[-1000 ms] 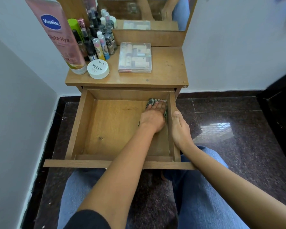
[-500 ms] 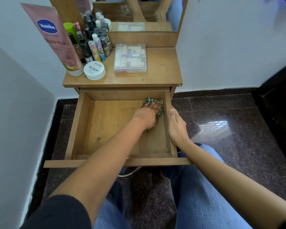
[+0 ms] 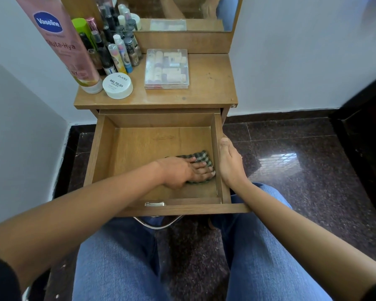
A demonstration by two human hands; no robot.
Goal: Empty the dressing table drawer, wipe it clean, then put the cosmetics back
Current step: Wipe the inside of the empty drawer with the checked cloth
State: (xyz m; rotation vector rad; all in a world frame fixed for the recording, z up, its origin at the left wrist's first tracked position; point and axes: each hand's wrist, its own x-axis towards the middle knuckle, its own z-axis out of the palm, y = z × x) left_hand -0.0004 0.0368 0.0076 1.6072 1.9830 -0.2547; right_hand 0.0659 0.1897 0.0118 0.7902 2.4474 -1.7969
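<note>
The wooden drawer (image 3: 109,153) stands pulled out, holding only a checked cloth (image 3: 201,158) near its right wall. My left hand (image 3: 182,172) presses flat on the cloth with straight fingers. My right hand (image 3: 230,164) rests against the outside of the drawer's right wall, thumb up at the rim. On the tabletop (image 3: 208,83) stand a pink Vaseline tube (image 3: 63,44), a white nail polish remover tub (image 3: 117,85), several small bottles (image 3: 115,46) and a clear box of cosmetics (image 3: 167,69).
A mirror (image 3: 182,9) rises behind the tabletop. White walls flank the table left and right. Dark polished floor tiles (image 3: 302,170) lie to the right. My knees in blue jeans (image 3: 122,261) sit under the drawer front, by its metal handle (image 3: 159,225).
My left hand has dragged the cloth from the drawer's back right corner toward the front along the right wall. The right hand stays on the drawer side.
</note>
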